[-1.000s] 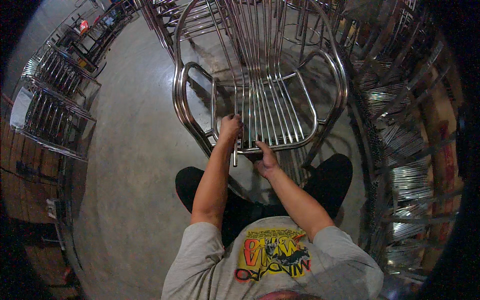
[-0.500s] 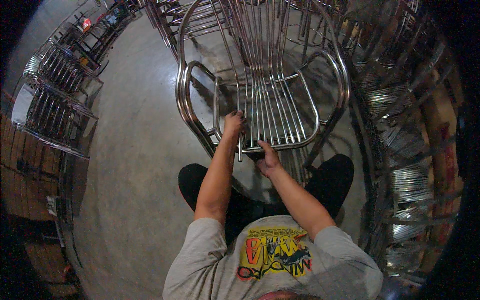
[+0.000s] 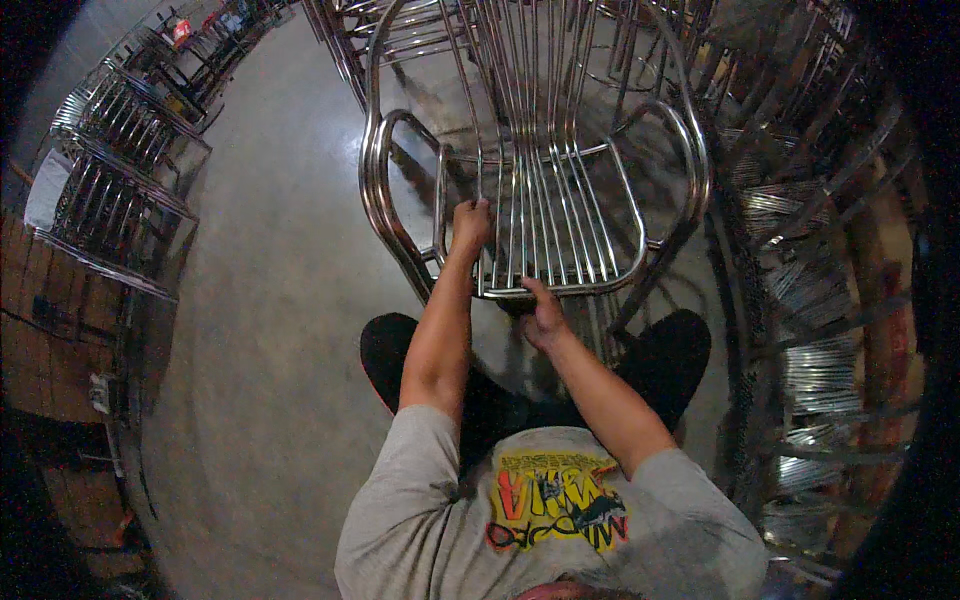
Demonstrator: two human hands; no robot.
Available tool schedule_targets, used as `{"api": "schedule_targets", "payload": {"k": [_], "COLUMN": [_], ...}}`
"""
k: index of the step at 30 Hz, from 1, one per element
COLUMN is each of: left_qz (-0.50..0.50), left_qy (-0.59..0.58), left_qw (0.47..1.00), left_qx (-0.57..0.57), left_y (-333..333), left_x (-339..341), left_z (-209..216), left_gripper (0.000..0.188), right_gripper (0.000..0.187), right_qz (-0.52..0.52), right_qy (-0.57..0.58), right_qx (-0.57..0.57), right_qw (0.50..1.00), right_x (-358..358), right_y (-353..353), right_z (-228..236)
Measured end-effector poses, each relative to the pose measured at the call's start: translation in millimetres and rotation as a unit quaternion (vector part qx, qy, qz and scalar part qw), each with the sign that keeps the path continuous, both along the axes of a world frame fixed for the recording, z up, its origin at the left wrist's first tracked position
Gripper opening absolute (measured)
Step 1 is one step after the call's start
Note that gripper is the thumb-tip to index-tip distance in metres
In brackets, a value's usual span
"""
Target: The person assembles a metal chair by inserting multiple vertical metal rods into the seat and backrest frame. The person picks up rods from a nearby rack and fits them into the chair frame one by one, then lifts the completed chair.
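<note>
A shiny metal chair frame (image 3: 699, 165) with curved arms stands in front of me, its seat and back made of long bent rods. My left hand (image 3: 472, 224) is closed around a thin metal rod (image 3: 479, 172) at the left side of the seat. The rod's near end lies about level with the seat's front rail (image 3: 598, 290). At the middle of that rail is my right hand (image 3: 543, 318), thumb over the top and fingers curled beneath, partly hidden. Several seat rods (image 3: 565, 225) run side by side to the right of my left hand.
More metal chair frames (image 3: 105, 205) stand at the far left on the concrete floor (image 3: 270, 350). Bundles of shiny metal parts (image 3: 820, 375) are stacked along the right. Other tubular frames (image 3: 335, 50) stand behind the chair. My bent knees (image 3: 672, 350) flank the seat front.
My left hand has slid the rod away from me, so its near end no longer sticks out past the front rail. My right hand stays at the rail. The view has shifted slightly.
</note>
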State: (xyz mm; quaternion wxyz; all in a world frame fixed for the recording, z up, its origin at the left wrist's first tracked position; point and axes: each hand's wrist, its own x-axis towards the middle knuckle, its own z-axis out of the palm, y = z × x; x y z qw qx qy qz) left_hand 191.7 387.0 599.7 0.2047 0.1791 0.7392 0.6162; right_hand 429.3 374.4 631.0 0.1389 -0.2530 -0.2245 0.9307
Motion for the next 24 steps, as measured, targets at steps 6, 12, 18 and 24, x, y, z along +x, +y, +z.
{"api": "schedule_targets", "payload": {"k": [6,12,18,24], "left_qz": [-0.007,0.025,-0.023,-0.037], "left_qy": [0.133,0.185,0.198,0.167], "left_qw": [0.982,0.964,0.958,0.958], "left_qx": [-0.130,-0.188,-0.204,-0.229], "left_y": [17.2,32.1,40.5,55.0], "left_x": [-13.1,-15.4,-54.8,-15.9], "left_z": [1.7,-6.5,2.2,-6.5], "left_gripper": [0.040,0.039,0.037,0.035], "right_gripper": [0.030,0.030,0.034,0.028], "right_qz": [-0.014,0.006,-0.008,-0.052], "right_qy": [-0.008,-0.021,-0.035,-0.062], "right_qx": [0.036,0.032,0.050,-0.010], "right_qw": [0.999,0.999,0.998,0.997], "right_x": [-19.9,-29.2,-64.7,-29.6], "right_y": [2.6,9.5,19.8,20.9], "right_z": [-19.3,-41.3,-38.5,-39.9]}}
